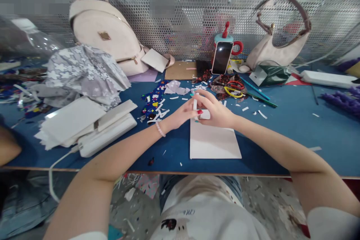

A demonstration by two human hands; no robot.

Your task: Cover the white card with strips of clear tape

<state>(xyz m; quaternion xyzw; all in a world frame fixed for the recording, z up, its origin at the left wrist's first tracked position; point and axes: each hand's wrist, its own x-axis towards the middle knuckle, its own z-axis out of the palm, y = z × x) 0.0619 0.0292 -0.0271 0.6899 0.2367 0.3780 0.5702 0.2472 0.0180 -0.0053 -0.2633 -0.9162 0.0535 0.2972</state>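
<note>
My left hand (pixel 183 114) and my right hand (pixel 216 110) meet in the middle, above the far end of a white rectangular sheet or pad (pixel 215 143). Between their closed fingers is a small white paper piece (pixel 205 114), together with a narrow white strip (pixel 195 108). Red nail polish shows on a thumb, and a pale bead bracelet (pixel 160 129) circles my left wrist. How the fingertips grip the paper is partly hidden. Just beyond the hands lie paper scraps (pixel 161 112) and scissors with yellow and red handles (pixel 234 92).
Left stand a stack of white sheets (pixel 74 118), a white corded device (pixel 108 135), patterned cloth (pixel 81 71) and a beige backpack (pixel 104 33). Behind are a propped phone (pixel 222 57), a cup (pixel 224 38) and a handbag (pixel 278 47). Pencils (pixel 260 99) lie right. Another person's elbow (pixel 8 144) shows left.
</note>
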